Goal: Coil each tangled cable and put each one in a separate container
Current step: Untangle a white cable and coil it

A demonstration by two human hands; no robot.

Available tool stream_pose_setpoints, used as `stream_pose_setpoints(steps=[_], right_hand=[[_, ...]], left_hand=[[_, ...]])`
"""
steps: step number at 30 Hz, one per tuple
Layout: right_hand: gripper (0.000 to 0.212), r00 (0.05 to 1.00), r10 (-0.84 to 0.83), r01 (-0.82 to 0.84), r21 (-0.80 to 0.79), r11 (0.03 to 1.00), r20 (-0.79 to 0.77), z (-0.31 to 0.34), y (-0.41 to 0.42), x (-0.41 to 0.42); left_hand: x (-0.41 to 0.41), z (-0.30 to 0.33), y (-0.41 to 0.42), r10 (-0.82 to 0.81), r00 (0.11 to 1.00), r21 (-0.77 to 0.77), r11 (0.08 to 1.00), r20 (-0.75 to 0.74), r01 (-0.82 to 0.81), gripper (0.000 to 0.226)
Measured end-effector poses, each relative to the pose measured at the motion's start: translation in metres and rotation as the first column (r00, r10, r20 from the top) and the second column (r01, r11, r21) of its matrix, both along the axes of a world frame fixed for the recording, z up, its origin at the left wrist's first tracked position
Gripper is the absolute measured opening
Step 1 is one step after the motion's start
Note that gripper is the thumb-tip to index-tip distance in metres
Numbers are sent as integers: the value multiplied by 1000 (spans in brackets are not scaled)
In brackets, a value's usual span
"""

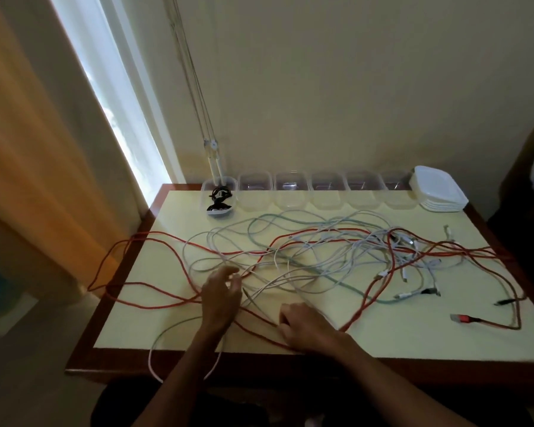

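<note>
Table [130, 318] under tangled cables [321, 257]

Left hand [221, 295] fingers spread loosely, right hand [302, 326] fingers curled under

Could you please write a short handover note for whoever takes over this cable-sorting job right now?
Left hand: fingers spread over the tangle, touching strands; no firm grip visible.
Right hand: curled at the near edge beside a red cable; whether it grips it is unclear.
Done: one black cable coiled in the leftmost container.
Left: red, white and pale green cables lie knotted across the table, some loops hanging over its edges. Five empty containers wait along the wall, stacked lids to their right.
</note>
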State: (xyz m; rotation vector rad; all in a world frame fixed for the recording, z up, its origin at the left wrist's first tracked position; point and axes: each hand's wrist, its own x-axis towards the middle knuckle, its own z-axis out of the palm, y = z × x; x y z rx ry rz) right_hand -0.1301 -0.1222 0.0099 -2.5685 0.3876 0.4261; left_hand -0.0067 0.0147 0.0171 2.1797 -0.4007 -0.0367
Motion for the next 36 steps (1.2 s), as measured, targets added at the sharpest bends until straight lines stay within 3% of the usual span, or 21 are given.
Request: stream_pose_setpoints(steps=[6,10,13,16,18,20,22,24,25,26,28,30,33,35,36], right_hand=[[15,968,-173,127,243,962,181,12,-7,-21],[8,869,-234,131,252,959,437,21,-15,-38],[5,754,-258,154,220,963,604,30,-24,-50],[6,643,-294,182,232,956,707,45,-34,-57],[5,586,-329,208,254,944,741,54,-41,-57],[6,551,-339,224,256,940,762,58,-45,-55],[8,550,-338,218,260,941,764,58,-45,-54],[15,584,-339,176,293,940,738,55,-40,-57],[20,614,-335,143,316,938,715,54,-35,-59],[25,649,-319,106,333,937,691,52,-29,-62],[31,730,-252,42,327,944,635,49,-19,-68],[28,801,-194,17,303,953,566,46,-12,-71],[22,847,-205,43,321,946,490,49,-9,-70],[18,854,-215,67,309,949,474,54,-6,-65],[19,855,-210,67,300,952,475,55,-6,-62]], left_hand=[[-18,0,-8,-225,968,-4,974,113,227,16],[-22,5,-3,-228,968,-67,970,102,235,17],[-30,7,2,-298,930,24,953,216,301,18],[-52,16,-3,-500,858,119,865,117,488,22],[-70,27,-9,-549,834,-62,836,-56,545,27],[-85,38,-12,-657,692,-376,747,-298,548,39],[-97,45,-12,-839,365,-717,538,-404,444,34],[-102,49,-13,-960,105,-952,273,-260,141,19],[-101,50,-14,-986,70,-988,146,-149,-47,15],[-99,51,-15,-992,102,-974,51,-75,-222,14],[-90,58,-12,-947,297,-886,-32,-121,-463,23],[-79,68,-5,-856,472,-809,-119,-210,-575,28],[-63,75,-3,-747,591,-702,-244,-303,-669,31],[-57,69,-8,-644,642,-713,-207,-415,-669,30],[-56,64,-12,-570,678,-773,-114,-464,-625,27]])
